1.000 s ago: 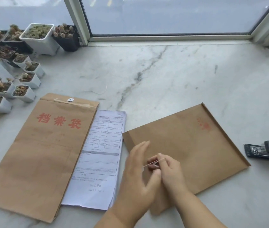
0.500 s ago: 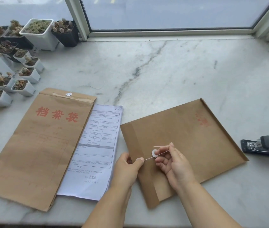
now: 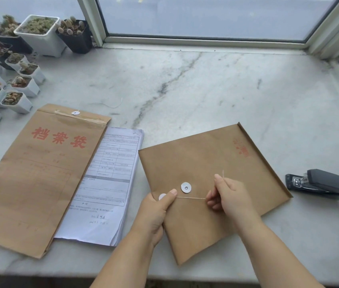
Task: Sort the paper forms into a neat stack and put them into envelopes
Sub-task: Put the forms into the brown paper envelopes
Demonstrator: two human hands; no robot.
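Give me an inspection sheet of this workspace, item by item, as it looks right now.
Surface: marble ledge, veined.
Job's things: right envelope, string pulled taut beside its disc; left envelope partly over the stack of forms.
Clutter: stapler; loose thread.
Grips: left hand holds the envelope edge; right hand pinches the string.
Cables: nothing seen.
Surroundings: window; potted succulents.

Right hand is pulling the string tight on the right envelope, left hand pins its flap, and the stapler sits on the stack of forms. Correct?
Not quite. In the head view the stapler sits on the marble sill, right of the right envelope, not on the forms. The rest holds: right hand pulls the string, left hand pins the flap.
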